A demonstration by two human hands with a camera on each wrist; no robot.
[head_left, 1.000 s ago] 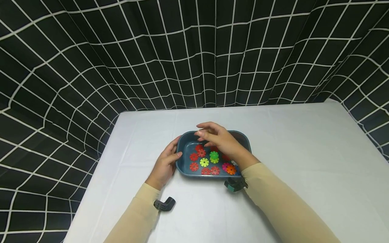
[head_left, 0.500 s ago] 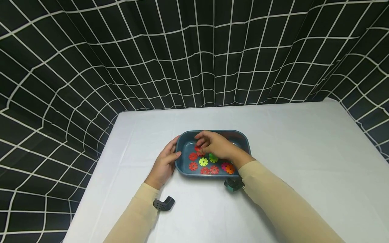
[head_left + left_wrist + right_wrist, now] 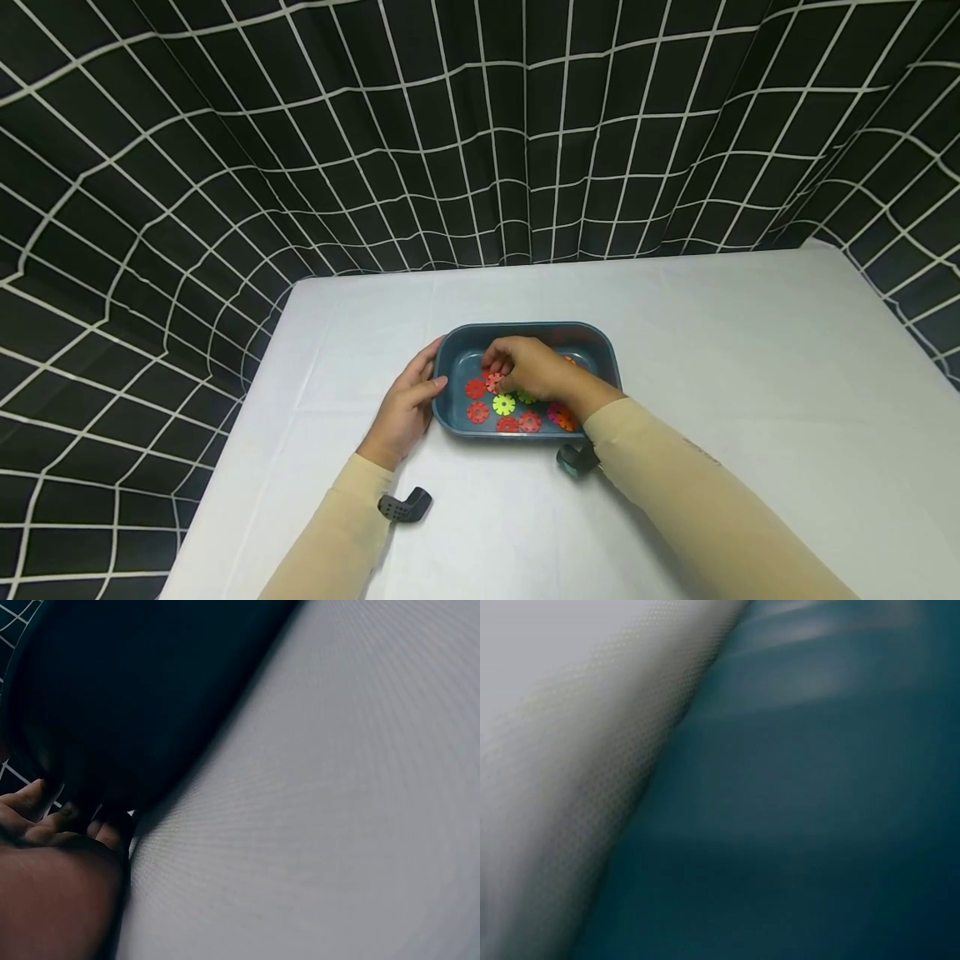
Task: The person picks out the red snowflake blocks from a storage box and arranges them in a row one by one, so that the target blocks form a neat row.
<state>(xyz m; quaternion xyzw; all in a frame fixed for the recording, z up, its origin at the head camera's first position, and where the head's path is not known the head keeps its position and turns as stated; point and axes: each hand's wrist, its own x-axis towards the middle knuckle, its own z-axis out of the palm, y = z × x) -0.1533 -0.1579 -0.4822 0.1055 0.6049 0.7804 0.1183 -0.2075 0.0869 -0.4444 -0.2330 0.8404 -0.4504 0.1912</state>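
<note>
A dark blue-grey plastic tray [image 3: 457, 429] sits on the table with several notched plastic discs inside. My left hand [image 3: 405, 408] grips its left end, thumb over the rim and fingers along the outer wall. In the left wrist view, the left hand [image 3: 60, 877] shows curled fingers below the tray's underside [image 3: 135, 690]. My right hand [image 3: 528, 367] reaches down into the tray, fingers curled, thumb and fingertips pinching a red notched disc [image 3: 492, 382]. Beside it lie another red disc [image 3: 476, 388] and a yellow disc [image 3: 504, 404]. The right wrist view is filled by the tray's wall [image 3: 780, 772].
More red discs [image 3: 529, 421] lie along the tray's near side, with an orange disc [image 3: 566, 419] under the right wrist. A white cloth [image 3: 712, 350] covers the table. Black curtain [image 3: 480, 167] with a white grid stands behind and at both sides.
My right hand has come down from above the tray's far rim into the discs, and its fingers have closed at a red disc. The left hand keeps its hold on the tray.
</note>
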